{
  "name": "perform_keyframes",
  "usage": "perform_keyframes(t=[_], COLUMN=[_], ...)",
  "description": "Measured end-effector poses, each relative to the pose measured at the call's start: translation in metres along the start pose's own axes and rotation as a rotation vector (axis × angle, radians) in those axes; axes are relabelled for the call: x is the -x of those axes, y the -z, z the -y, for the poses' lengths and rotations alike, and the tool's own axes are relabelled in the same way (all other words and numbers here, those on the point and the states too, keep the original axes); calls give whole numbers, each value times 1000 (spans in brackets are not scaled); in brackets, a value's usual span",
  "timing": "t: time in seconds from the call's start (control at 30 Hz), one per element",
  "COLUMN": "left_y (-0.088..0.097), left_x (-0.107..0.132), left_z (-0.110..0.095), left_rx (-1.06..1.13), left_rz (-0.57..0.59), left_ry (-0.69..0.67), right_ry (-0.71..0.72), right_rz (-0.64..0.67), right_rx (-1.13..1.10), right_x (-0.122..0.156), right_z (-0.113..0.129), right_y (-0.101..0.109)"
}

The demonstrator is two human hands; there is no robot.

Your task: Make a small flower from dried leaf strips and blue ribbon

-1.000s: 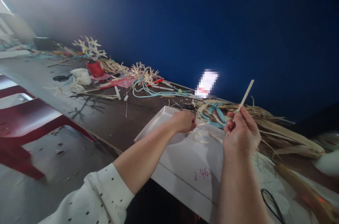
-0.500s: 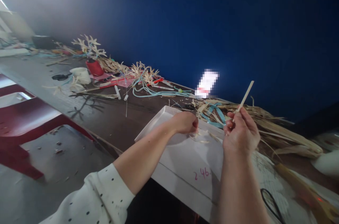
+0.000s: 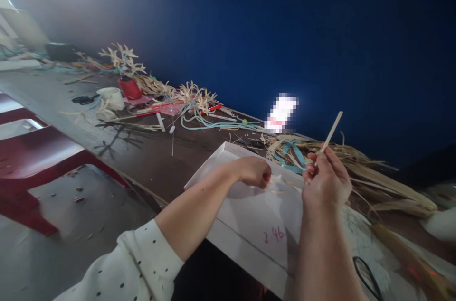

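Observation:
My right hand [image 3: 326, 175] is closed around a thin, flat, pale strip [image 3: 333, 130] that sticks up past the fingertips. My left hand [image 3: 254, 172] reaches into a shallow white box [image 3: 237, 208] with its fingers pinched down by small pale petal-like pieces [image 3: 280, 180]. Whatever those fingers hold is hidden. Pink handwritten digits, "2.46", show on the box's near part. Just behind the box lie dried husks [image 3: 377, 173] and a blue ribbon [image 3: 292, 154].
Along the wall are husk flowers [image 3: 195, 97], a red thread spool [image 3: 129, 88], a white cup [image 3: 111, 98], black scissors [image 3: 84, 100] and pale blue cords [image 3: 210, 124]. A bright, blurred-out screen [image 3: 282, 113] stands behind the box. A dark red stool [image 3: 39, 154] is at left.
My left hand has moved slightly down and right inside the box, its fingers still pinched. My right hand keeps its hold on the strip. The view has shifted slightly.

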State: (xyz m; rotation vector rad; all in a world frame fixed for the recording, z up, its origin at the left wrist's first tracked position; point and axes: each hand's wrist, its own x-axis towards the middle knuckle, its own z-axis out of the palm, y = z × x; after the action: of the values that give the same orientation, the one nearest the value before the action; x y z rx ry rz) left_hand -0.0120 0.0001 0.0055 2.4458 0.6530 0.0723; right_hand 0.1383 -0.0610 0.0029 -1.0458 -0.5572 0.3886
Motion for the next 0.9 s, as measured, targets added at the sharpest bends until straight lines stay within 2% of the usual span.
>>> perform_keyframes(t=[0.13,0.33,0.53,0.7,0.9], left_y=[6,6,6,5,5], left_x=[1,-1,-4,-7,-8], left_z=[3,8,10,14,15], left_rx=[145,266,401,536,823], left_rz=[-21,-132,-153,-199,-278], left_ry=[-8,46,49,63,174], right_ry=[3,-3,-30,-14,122], right_rz=[-10,-9,-36,-12,85], right_rx=[3,-18,46,314,744], right_x=[-1,-1,-2,-14,-29], right_z=[-1,0,-5,-24,-34], right_y=[0,0,2,13,29])
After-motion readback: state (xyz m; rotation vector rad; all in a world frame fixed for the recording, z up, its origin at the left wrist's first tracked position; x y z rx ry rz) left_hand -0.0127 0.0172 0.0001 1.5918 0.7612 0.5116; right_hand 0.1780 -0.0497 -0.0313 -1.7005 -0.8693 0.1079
